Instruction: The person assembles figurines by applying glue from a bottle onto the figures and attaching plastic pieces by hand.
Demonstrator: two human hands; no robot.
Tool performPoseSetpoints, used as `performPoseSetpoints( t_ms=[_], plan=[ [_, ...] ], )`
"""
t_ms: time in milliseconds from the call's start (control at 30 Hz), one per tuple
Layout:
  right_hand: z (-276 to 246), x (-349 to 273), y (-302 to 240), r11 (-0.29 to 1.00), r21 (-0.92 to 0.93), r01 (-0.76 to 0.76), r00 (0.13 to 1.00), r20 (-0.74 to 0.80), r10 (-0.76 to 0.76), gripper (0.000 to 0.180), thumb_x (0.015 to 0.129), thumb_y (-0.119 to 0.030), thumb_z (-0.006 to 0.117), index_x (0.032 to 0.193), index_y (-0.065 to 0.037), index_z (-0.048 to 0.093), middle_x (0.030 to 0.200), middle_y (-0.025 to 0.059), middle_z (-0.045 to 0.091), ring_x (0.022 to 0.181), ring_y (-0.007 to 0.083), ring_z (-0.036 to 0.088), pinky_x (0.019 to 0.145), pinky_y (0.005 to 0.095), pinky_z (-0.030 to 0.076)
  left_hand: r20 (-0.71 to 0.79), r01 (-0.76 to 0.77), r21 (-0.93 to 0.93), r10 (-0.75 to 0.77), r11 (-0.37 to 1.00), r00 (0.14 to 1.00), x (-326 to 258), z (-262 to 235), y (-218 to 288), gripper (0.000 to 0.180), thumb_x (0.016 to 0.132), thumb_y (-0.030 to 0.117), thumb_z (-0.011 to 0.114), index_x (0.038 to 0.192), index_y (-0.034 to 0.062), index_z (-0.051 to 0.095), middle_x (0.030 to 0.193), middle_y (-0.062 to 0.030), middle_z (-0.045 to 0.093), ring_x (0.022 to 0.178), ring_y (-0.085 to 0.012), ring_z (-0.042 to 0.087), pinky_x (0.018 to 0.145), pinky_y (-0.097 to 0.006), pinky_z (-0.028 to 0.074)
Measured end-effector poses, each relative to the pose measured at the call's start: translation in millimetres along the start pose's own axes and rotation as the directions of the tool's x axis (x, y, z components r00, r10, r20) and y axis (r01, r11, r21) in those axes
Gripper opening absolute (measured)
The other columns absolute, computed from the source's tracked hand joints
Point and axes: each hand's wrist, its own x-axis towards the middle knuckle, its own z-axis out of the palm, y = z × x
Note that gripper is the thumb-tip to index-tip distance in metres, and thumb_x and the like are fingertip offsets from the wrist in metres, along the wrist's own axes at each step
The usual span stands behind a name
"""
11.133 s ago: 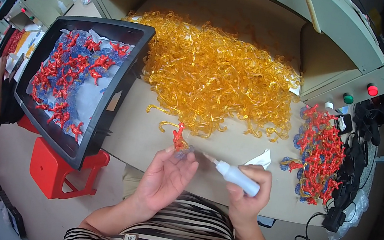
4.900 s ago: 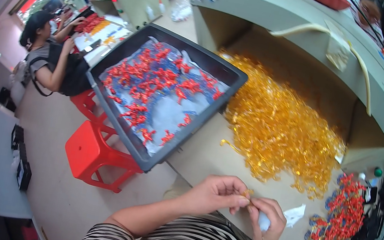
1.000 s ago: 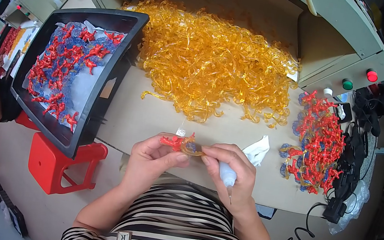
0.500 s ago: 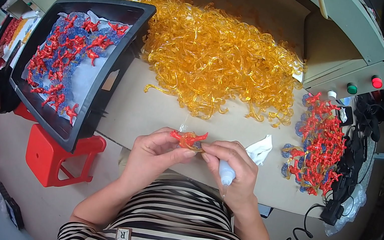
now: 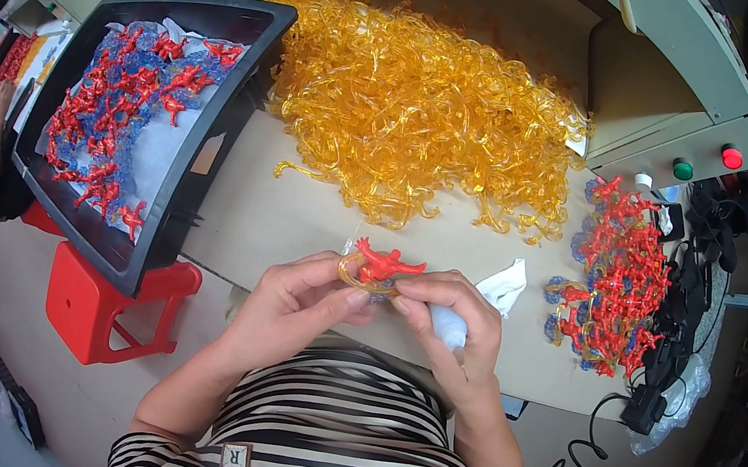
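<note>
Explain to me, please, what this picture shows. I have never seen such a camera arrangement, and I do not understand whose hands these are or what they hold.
There is no machine arm here: each grip is a person's bare hand. The camera sits on that person's head and looks down; its wide lens bends straight edges.

The left hand holds a small red figure with an amber curl around its side. The right hand seems to pinch the curl's other end, while also holding a pale bottle.

On the table lie a large amber heap, a white crumpled sheet and, at right, a pile of red and blue pieces. At left, a black tray holds more red and blue pieces.
</note>
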Motion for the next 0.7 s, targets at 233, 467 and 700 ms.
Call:
performPoseSetpoints(
  t_ms=[233, 467, 700],
  plan=[
    [-6.0, 1.7, -5.4, 0.997, -0.027, -0.066, 0.996, 0.058, 0.068, 0.019, 0.074, 0.002, 0.066, 0.091, -0.004, 0.063, 0.086, 0.0085, 0.063, 0.080, 0.0205, 0.061, 0.069, 0.0279, 0.049, -0.026, 0.099, -0.094, -0.102, 0.991, 0.994, -0.6, 3.0, -2.0, 0.031, 0.087, 0.005, 0.053, 0.117, -0.0027, 0.050, 0.105, -0.0108, 0.058, 0.093, -0.0171, 0.060, 0.079, -0.030, 0.053],
    [-6.0, -2.6, -6.3, 0.996, -0.082, -0.041, 0.999, 0.032, 0.044, 0.017, 0.074, 0.003, 0.065, 0.090, -0.001, 0.062, 0.086, 0.0100, 0.063, 0.079, 0.0193, 0.061, 0.069, 0.0275, 0.048, -0.026, 0.117, -0.105, -0.121, 0.987, 0.992, 1.0, 5.5, -2.5, 0.033, 0.086, 0.002, 0.055, 0.118, -0.0018, 0.050, 0.106, -0.0095, 0.059, 0.093, -0.0164, 0.059, 0.082, -0.028, 0.050],
    [-4.5, -3.1, -3.3, 0.993, -0.112, -0.021, 1.000, -0.013, 0.020, 0.017, 0.073, 0.005, 0.065, 0.089, 0.000, 0.062, 0.084, 0.0111, 0.064, 0.078, 0.0186, 0.061, 0.068, 0.0270, 0.049, -0.052, 0.099, -0.168, -0.109, 0.981, 0.993, 4.7, 7.7, -7.3, 0.031, 0.086, 0.001, 0.054, 0.116, -0.0022, 0.051, 0.105, -0.0099, 0.060, 0.093, -0.0163, 0.060, 0.082, -0.027, 0.049]
  ],
)
